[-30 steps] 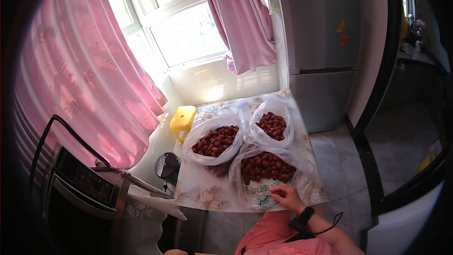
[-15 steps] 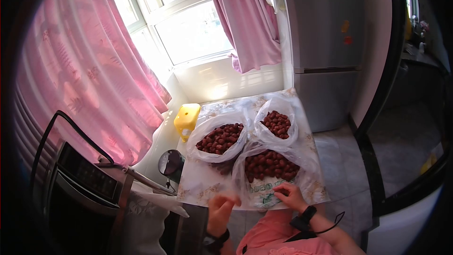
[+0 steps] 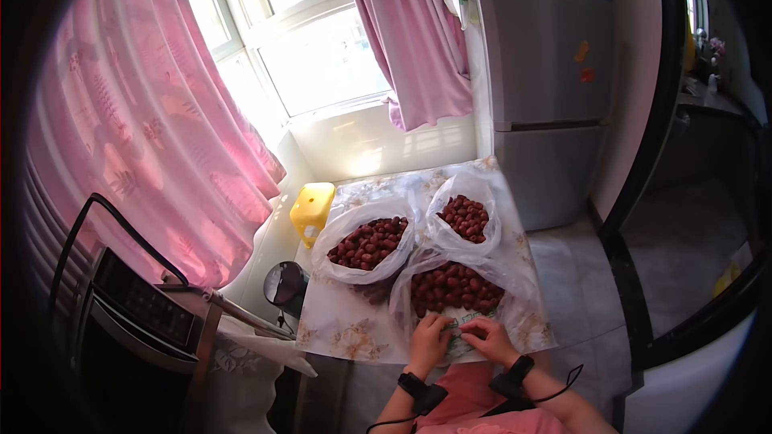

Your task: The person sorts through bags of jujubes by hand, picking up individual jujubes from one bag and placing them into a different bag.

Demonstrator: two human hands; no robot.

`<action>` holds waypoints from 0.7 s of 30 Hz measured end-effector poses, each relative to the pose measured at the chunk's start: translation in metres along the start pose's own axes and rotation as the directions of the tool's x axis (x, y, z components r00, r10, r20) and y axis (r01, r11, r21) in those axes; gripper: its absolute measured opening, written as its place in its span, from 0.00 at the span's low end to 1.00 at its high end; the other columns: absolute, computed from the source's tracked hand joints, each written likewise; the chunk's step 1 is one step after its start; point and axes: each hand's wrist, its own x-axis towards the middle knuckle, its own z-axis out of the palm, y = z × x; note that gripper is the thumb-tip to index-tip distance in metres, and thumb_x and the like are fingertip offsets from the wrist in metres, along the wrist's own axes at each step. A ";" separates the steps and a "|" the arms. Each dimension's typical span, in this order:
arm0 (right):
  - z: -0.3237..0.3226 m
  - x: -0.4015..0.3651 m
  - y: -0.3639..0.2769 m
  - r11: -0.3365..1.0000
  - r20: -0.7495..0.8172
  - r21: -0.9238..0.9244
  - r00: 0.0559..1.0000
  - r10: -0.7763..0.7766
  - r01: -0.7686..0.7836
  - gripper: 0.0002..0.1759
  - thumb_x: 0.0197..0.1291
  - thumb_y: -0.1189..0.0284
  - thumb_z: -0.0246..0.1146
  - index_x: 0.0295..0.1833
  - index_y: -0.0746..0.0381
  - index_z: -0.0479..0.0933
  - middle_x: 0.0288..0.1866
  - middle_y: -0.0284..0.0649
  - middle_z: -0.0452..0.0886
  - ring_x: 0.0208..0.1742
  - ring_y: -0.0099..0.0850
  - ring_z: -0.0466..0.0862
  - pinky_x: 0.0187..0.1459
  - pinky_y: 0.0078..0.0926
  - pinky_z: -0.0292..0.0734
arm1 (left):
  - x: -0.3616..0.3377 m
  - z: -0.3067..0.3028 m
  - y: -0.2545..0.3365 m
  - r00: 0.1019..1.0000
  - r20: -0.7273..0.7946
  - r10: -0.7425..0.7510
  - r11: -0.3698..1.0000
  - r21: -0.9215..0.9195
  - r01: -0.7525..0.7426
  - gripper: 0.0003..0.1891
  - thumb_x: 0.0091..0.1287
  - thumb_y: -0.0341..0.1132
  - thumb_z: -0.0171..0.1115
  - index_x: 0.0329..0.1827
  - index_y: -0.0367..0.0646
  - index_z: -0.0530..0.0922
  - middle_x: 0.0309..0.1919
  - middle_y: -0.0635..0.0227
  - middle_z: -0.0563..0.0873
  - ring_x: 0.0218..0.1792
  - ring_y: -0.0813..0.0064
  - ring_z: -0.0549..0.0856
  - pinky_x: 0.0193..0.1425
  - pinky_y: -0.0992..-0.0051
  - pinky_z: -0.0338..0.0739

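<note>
Three clear plastic bags of dark red dates lie open on the table. My left hand (image 3: pixel 432 339) and my right hand (image 3: pixel 489 337) are close together at the near edge of the front bag (image 3: pixel 519 277), with fingers bent. Dates (image 3: pixel 454 288) fill the far part of that bag, beyond green printing on its near side. Anything small between my fingertips is too small to make out. Behind stand the left bag (image 3: pixel 324 267) with dates (image 3: pixel 368 243) and the right bag (image 3: pixel 487 185) with dates (image 3: pixel 464 219).
The flowered tablecloth (image 3: pixel 354 339) covers the table. A yellow stool (image 3: pixel 312 205) and a dark round container (image 3: pixel 286 283) are at its left. A black appliance (image 3: pixel 137 329) stands farther left, a grey refrigerator (image 3: pixel 551 169) behind right. Pink curtains (image 3: pixel 145 128) hang by the window.
My left hand has moved right and up from the table's front edge to the front bag, beside my right hand. The view has shifted slightly.
</note>
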 end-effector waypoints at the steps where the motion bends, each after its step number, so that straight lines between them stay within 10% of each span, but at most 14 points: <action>1: 0.000 0.001 0.000 1.000 -0.005 0.003 1.000 -0.002 0.002 0.11 0.62 0.79 0.70 0.51 0.66 0.85 0.47 0.36 0.83 0.48 0.23 0.85 0.50 0.22 0.82 | 0.000 0.001 0.001 0.998 -0.026 -0.049 0.997 -0.055 0.048 0.15 0.58 0.25 0.69 0.49 0.44 0.84 0.48 0.61 0.82 0.54 0.54 0.81 0.55 0.62 0.78; 11: -0.001 0.002 -0.004 0.998 -0.038 -0.017 0.997 -0.061 0.060 0.11 0.61 0.77 0.71 0.50 0.65 0.86 0.44 0.37 0.85 0.43 0.23 0.86 0.44 0.22 0.82 | 0.024 -0.002 0.010 0.967 -0.225 0.118 0.937 0.349 -0.033 0.25 0.57 0.28 0.68 0.61 0.48 0.81 0.67 0.61 0.75 0.67 0.51 0.72 0.71 0.51 0.63; 21: 0.001 0.001 -0.001 0.998 -0.041 0.007 0.998 -0.056 0.056 0.11 0.61 0.77 0.71 0.49 0.65 0.86 0.44 0.37 0.85 0.43 0.23 0.85 0.44 0.22 0.82 | 0.023 -0.004 0.000 0.983 -0.168 0.076 0.964 0.266 -0.029 0.13 0.56 0.27 0.70 0.46 0.45 0.86 0.44 0.66 0.86 0.49 0.61 0.83 0.56 0.61 0.73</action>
